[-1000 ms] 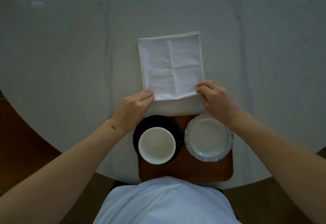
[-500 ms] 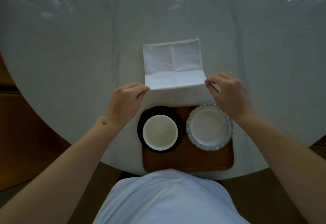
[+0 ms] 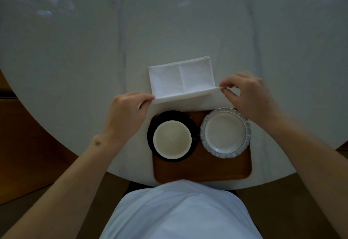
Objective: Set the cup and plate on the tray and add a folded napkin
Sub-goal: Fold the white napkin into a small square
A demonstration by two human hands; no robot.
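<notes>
A white cloth napkin (image 3: 180, 77) lies on the table just beyond the wooden tray (image 3: 203, 171). Its near edge is lifted off the table and carried toward the far edge. My left hand (image 3: 126, 116) pinches the near left corner. My right hand (image 3: 248, 97) pinches the near right corner. On the tray, a white cup (image 3: 172, 139) stands on a black saucer (image 3: 152, 131) at the left. A pale plate (image 3: 225, 132) with a scalloped grey rim sits at the right.
The round white marble table (image 3: 94, 50) stretches away beyond the napkin. Its curved near edge runs under the tray, and wooden floor (image 3: 28, 144) shows at both sides. My white shirt (image 3: 178, 214) fills the bottom middle.
Both hands have lifted the napkin's near edge and moved it away from me, so less of the flat napkin shows. The cup, plate and tray have not moved on the table.
</notes>
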